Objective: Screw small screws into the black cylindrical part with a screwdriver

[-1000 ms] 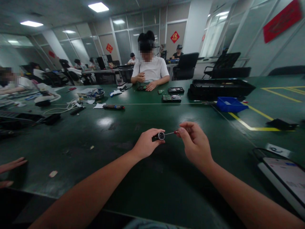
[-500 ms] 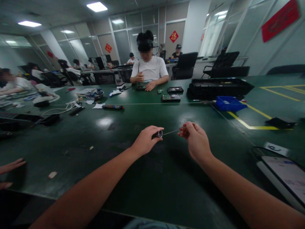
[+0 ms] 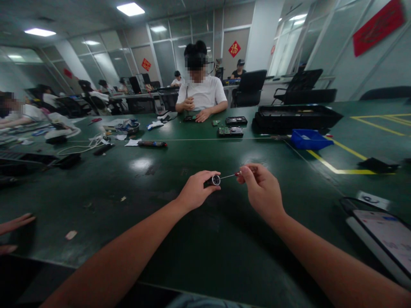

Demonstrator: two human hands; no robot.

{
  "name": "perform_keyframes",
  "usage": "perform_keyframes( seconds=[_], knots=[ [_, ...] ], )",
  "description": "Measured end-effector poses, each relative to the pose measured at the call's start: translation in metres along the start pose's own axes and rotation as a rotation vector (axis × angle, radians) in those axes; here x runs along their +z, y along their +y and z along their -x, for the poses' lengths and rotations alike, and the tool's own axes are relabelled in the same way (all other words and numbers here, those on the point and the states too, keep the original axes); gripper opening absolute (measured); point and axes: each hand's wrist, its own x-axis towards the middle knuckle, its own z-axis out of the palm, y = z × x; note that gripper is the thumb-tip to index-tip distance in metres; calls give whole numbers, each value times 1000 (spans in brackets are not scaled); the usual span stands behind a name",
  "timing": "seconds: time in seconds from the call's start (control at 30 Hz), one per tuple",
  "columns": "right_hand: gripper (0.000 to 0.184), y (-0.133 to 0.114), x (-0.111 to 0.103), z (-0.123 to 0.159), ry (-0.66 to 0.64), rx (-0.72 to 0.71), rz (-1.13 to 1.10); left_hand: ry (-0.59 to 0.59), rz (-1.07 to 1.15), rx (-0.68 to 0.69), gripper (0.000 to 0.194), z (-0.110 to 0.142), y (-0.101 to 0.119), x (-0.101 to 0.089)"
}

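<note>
My left hand is closed around a small dark cylindrical part with a shiny round rim, its hollow-looking end turned toward me. In my right hand is a thin screwdriver, pinched near its reddish handle. Its metal shaft points left, with the tip at the side of the cylinder's rim; whether it touches or goes in I cannot tell. Both hands are above the green table.
A phone lies at the right edge. Farther off are a blue tray, a long black casing, hard drives and a dark tool. A co-worker sits opposite. Another person's hand rests at left.
My right hand has shifted its grip on the screwdriver, and more of its red handle end shows. The cylinder in my left hand has turned slightly toward me.
</note>
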Motion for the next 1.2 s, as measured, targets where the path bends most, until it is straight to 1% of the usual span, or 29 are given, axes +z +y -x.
perform_keyframes(
  seconds=[0.07,0.13,0.27,0.37,0.43,0.5,0.6,0.67,0.73,0.8,0.87,1.03,1.13,1.2],
  knots=[
    [28,-2,-2,0,-12,-49,127,-2,-4,2,40,0,-1,1],
    [27,-3,-4,1,-31,-98,180,0,-6,10,40,0,-1,1],
    [20,-2,-4,4,-110,-172,118,-17,-25,12,40,0,-1,2],
    [24,1,-1,4,-119,-144,110,-45,-44,19,39,1,-2,3],
    [20,4,1,2,-77,-79,8,-52,-50,28,39,1,-1,3],
    [18,8,4,-2,-25,21,-186,-33,-51,34,39,0,1,3],
    [20,15,8,-9,9,229,-521,19,-47,55,40,-2,4,0],
    [20,20,10,-13,4,369,-674,19,-57,78,41,-3,5,-2],
    [19,24,11,-15,18,465,-712,-20,-82,81,42,-4,3,-4],
    [18,26,11,-16,63,497,-694,-55,-94,66,43,-4,0,-4],
    [16,28,12,-15,100,473,-659,-76,-97,61,43,-4,-3,-4],
    [20,29,9,-12,121,339,-501,-77,-112,51,41,-4,-6,-2],
    [23,24,6,-11,135,236,-339,-110,-154,54,42,-4,-5,-1],
    [25,20,3,-10,127,178,-227,-161,-213,59,44,-3,-4,0]
  ],
)
